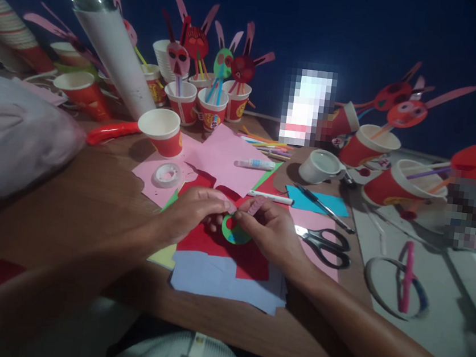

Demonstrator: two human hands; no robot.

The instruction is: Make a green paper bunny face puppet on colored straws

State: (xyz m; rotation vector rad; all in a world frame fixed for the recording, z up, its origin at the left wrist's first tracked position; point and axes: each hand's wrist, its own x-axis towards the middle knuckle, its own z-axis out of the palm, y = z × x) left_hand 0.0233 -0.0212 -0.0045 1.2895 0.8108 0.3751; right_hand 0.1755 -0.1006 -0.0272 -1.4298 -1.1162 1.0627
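Between my two hands is a green paper disc (238,236) with a red spot and a blue mark on it. My left hand (200,208) pinches a small pink paper strip at the disc's upper left edge. The fingers of my right hand (267,225) are closed on the disc's upper right edge, and a patterned pink strip (256,205) sticks up there. Under them lies red paper (209,244). Black-handled scissors (325,246) rest right of my right hand, their blades partly hidden behind it.
A tape roll (166,176) and a paper cup (163,133) stand left of pink sheets (227,157). Pens, a glue stick (257,164) and a white mug (320,167) are beyond. Cups with paper rabbit faces line the back. A plastic bag (14,141) bulges at left.
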